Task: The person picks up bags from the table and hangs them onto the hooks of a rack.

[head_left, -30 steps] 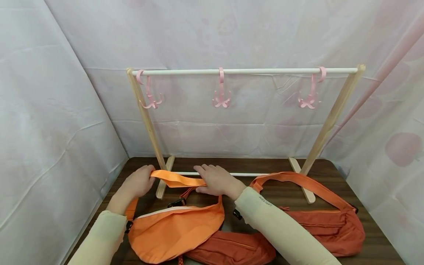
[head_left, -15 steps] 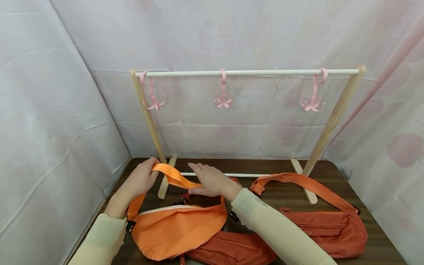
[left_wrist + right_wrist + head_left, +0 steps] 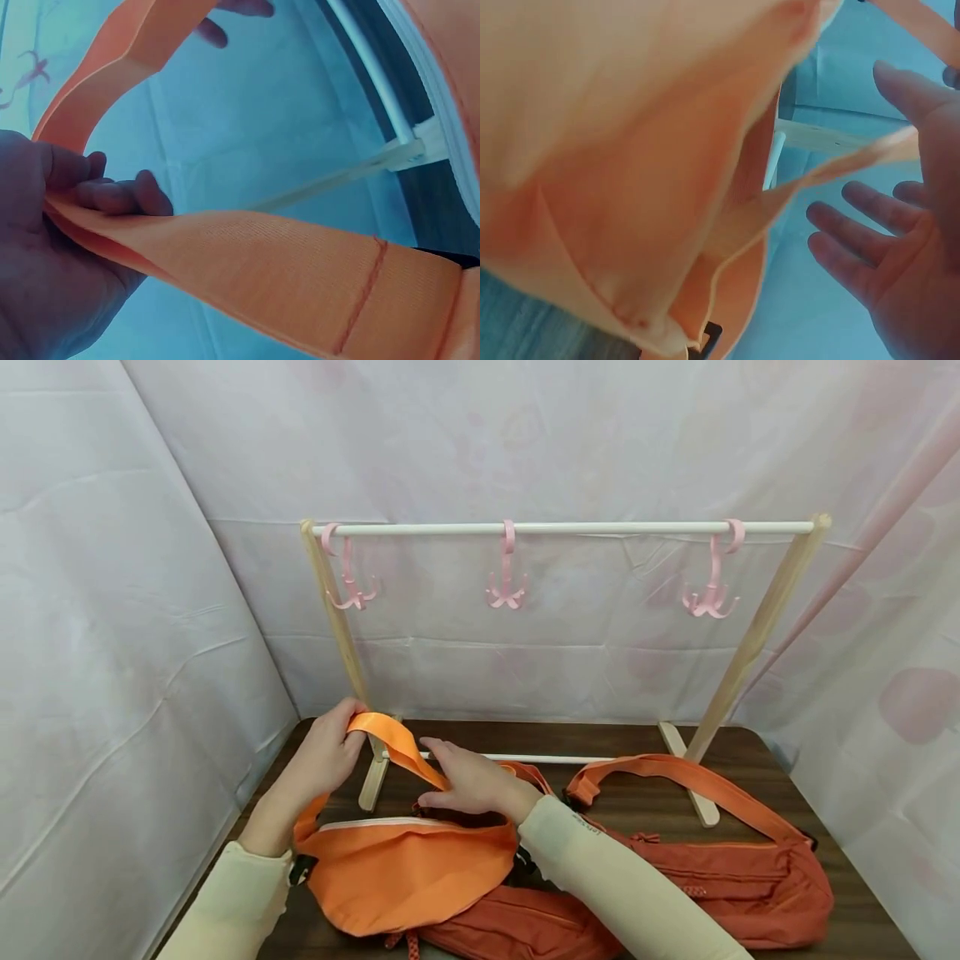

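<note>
My left hand (image 3: 326, 752) grips the strap (image 3: 386, 731) of a bright orange waist bag (image 3: 412, 877). In the left wrist view, its fingers curl round the doubled strap (image 3: 247, 262). The bag hangs tilted below the hands, its white zip along the upper edge; whether its bottom rests on the table is hidden. My right hand (image 3: 476, 781) is by the strap's other end. In the right wrist view, that hand's fingers (image 3: 847, 232) are spread, with the strap passing between thumb and fingers. Rust-red waist bags (image 3: 742, 877) lie underneath and to the right, partly covered by the right sleeve.
Behind stands a rack with wooden legs (image 3: 757, 627) and a white top rail (image 3: 600, 528). Three pink hooks hang on it: a left hook (image 3: 352, 593), a middle hook (image 3: 507, 589) and a right hook (image 3: 711, 602). Pale curtains surround the dark wooden table (image 3: 630, 735).
My left hand has risen, lifting the strap into a steeper arch. The right hand has loosened and shifted slightly left. The orange bag's lower edge has come up a little.
</note>
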The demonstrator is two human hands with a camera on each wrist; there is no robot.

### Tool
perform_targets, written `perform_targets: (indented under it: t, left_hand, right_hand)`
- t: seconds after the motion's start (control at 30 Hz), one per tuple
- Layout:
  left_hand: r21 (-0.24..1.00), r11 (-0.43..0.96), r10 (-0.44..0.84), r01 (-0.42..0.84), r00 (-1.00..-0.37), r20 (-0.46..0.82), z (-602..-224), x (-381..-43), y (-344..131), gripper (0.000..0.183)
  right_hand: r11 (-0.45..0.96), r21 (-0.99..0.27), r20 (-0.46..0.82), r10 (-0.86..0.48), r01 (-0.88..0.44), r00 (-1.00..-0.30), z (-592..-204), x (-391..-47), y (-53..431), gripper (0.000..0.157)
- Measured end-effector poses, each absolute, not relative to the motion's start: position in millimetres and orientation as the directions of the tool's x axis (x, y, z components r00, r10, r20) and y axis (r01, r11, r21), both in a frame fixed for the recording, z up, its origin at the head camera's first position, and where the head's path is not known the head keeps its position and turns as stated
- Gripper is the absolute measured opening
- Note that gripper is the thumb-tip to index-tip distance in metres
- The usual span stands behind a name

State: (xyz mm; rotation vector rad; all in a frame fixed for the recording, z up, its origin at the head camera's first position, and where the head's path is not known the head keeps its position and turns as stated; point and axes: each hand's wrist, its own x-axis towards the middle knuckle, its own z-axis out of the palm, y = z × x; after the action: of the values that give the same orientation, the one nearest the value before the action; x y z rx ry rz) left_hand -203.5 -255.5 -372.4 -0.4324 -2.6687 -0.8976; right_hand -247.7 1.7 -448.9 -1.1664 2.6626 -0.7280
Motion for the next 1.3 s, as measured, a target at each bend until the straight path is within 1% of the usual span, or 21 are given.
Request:
perform_targets:
  t: [0.07,0.17,0.23,0.33,0.4,0.47,0.63,0.77,0.93,1.2,1.3]
  left_hand:
    - [0.543,0.753,0.172,0.373,-0.907,0.385,-367.9,-201.4,-253.3,0.013]
    - [0.557,0.74,0.143,0.377,-0.897,0.417,-362.2,-198.7,-251.5,0.013]
    - [0.565,0.732,0.12,0.38,-0.889,0.442,-358.7,-197.4,-251.0,0.013]
    - [0.572,0.723,0.086,0.387,-0.872,0.481,-354.4,-196.0,-250.9,0.014]
    - [0.581,0.716,0.065,0.387,-0.865,0.497,-351.5,-194.9,-250.6,0.015]
    - [0.59,0.708,0.049,0.388,-0.86,0.507,-348.7,-193.4,-249.8,0.018]
    - [0.606,0.688,0.018,0.399,-0.845,0.535,-342.4,-191.7,-247.9,0.032]
    - [0.596,0.68,0.009,0.428,-0.817,0.576,-337.8,-192.0,-247.0,0.039]
    - [0.552,0.691,0.028,0.467,-0.78,0.625,-331.0,-191.1,-245.7,0.044]
    - [0.441,0.706,0.118,0.554,-0.706,0.698,-315.7,-188.1,-234.6,0.063]
    - [0.411,0.704,0.158,0.579,-0.692,0.704,-310.2,-187.7,-228.6,0.065]
  right_hand:
    - [0.559,-0.524,0.073,-0.722,-0.643,-0.688,-449.6,-247.6,1.0,0.091]
    - [0.513,-0.578,0.099,-0.727,-0.634,-0.679,-449.3,-247.6,1.2,0.078]
    - [0.477,-0.612,0.12,-0.733,-0.631,-0.67,-448.4,-247.2,1.6,0.065]
    - [0.431,-0.651,0.154,-0.731,-0.625,-0.664,-446.3,-246.8,2.5,0.042]
    - [0.412,-0.676,0.17,-0.719,-0.611,-0.674,-443.5,-246.3,3.4,0.026]
    - [0.399,-0.717,0.165,-0.699,-0.572,-0.695,-440.2,-245.7,5.0,0.018]
    - [0.326,-0.846,0.13,-0.642,-0.422,-0.755,-428.1,-243.9,8.8,0.021]
    - [0.246,-0.879,0.172,-0.634,-0.408,-0.754,-414.2,-243.7,10.9,0.02]
    - [0.212,-0.868,0.223,-0.643,-0.45,-0.733,-395.5,-247.0,13.9,0.022]
    - [0.269,-0.779,0.273,-0.668,-0.566,-0.692,-362.1,-254.7,14.1,0.027]
    - [0.297,-0.74,0.278,-0.681,-0.603,-0.677,-350.2,-256.0,12.5,0.027]
